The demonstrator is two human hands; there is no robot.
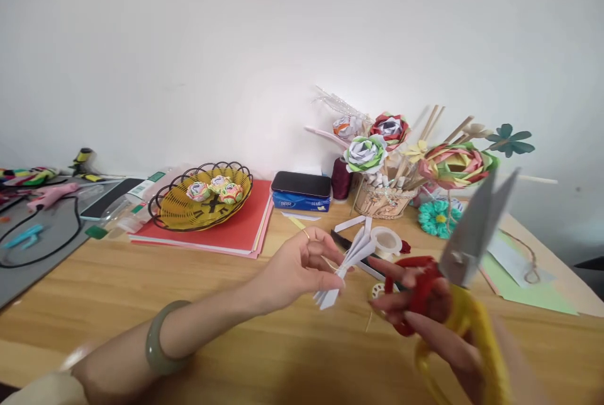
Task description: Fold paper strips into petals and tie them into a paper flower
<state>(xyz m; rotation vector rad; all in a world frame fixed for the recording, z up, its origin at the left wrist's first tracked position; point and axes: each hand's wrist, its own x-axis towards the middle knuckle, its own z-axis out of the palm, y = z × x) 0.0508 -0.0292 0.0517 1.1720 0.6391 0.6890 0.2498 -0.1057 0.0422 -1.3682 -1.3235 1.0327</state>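
My left hand [299,266] pinches a pleated white paper strip [356,254] at its middle, where something thin seems to be wound round it. The pleats fan out at both ends. In my right hand [443,336] is a pair of scissors [465,244] with red and yellow handles, its blades slightly apart and pointing up and away. The scissors and right hand are blurred by motion. Right-hand fingertips reach close to the paper; whether they touch it I cannot tell. Beyond the paper lies a roll of white tape or ribbon [387,241].
Paper flowers [365,153] stand in a small basket [384,200] at the back right. A phone [301,183] rests on a blue tissue pack [301,200]. Left of it, a woven basket [165,216] sits on red paper [236,229]. A pink glue gun [51,194] lies far left.
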